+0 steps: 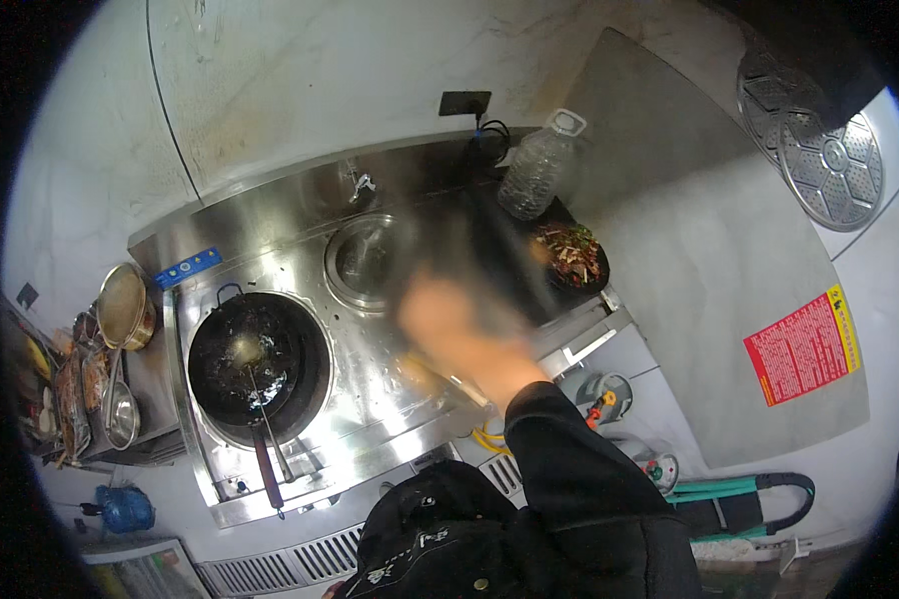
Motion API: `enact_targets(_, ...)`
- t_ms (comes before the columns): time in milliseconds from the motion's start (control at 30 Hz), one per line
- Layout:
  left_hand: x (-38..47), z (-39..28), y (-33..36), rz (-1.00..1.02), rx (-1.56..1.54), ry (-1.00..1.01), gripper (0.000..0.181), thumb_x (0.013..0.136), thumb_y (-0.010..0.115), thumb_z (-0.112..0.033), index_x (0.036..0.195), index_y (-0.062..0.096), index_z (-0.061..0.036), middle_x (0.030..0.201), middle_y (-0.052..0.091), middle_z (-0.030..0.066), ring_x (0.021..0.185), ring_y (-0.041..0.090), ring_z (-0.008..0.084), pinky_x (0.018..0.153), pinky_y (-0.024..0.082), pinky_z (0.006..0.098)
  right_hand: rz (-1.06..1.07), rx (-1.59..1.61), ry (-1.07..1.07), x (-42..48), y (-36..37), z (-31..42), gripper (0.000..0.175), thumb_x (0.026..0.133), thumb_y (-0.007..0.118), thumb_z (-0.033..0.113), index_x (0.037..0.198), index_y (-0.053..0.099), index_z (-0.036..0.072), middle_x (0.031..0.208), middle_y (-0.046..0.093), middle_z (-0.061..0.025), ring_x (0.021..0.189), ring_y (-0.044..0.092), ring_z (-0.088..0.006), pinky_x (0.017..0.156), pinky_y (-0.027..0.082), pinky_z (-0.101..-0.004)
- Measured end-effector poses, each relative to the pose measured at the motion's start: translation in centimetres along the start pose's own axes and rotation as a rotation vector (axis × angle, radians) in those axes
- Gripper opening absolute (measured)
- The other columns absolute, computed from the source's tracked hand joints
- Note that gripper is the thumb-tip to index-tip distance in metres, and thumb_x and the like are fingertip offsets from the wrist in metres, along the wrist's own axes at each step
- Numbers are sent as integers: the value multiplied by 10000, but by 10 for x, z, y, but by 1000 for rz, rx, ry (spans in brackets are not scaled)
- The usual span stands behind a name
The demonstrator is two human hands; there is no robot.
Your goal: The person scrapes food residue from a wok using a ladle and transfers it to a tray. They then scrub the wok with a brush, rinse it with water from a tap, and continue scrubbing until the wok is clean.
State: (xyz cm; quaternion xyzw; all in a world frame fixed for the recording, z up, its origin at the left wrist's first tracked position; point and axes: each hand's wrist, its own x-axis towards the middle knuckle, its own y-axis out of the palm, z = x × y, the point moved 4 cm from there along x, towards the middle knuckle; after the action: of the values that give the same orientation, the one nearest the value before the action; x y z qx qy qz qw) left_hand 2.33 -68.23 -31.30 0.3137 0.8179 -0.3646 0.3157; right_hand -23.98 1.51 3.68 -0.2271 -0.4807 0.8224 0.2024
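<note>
My right hand (468, 329), in a black sleeve, is blurred over the stainless steel stove between the round water well and the black surface at its right. A dark, blurred shape lies beyond the fingers; whether I hold it cannot be told. My left hand is out of view. To the left, a black wok (243, 389) with a wooden handle rests on the burner, and a metal ladle (258, 389) lies in it. A dark dish of chopped food with greens (569, 254) stands right of the hand, beside a large clear plastic bottle (536, 172).
A strainer over a pot (123, 307), a steel ladle (123, 415) and bagged food (71, 397) stand at the left. Gas cylinders (603, 397) and a green-framed folded item (727, 505) are on the floor at right. Perforated steamer plates (831, 168) hang upper right.
</note>
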Motion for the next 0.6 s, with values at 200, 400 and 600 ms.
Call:
enact_targets(200, -19, -8, 36, -18, -162, 141, 454, 896, 684, -303, 1240, 596, -21, 1042, 740, 75, 1001, 703, 264, 871, 567, 343, 396, 830, 346, 52, 66, -57, 135, 911, 573, 61, 1017, 489, 60, 774, 529, -108, 614, 461, -188, 526, 329, -307)
enact_targets(400, -13, -22, 77, -60, -129, -6, 478, 917, 643, -303, 1288, 552, -15, 1124, 714, 125, 1028, 695, 282, 848, 567, 377, 535, 1308, 644, 73, 77, -80, 111, 951, 566, 47, 900, 480, 96, 667, 465, -48, 475, 364, -102, 406, 234, -225)
enact_targets(600, -7, -29, 99, 266, -314, 45, 483, 938, 594, -269, 1324, 507, 9, 1181, 683, 197, 1030, 685, 325, 811, 567, 417, 490, 1000, 363, 119, 86, -120, 114, 971, 565, 50, 903, 486, 97, 649, 468, -32, 446, 361, -67, 366, 226, -203)
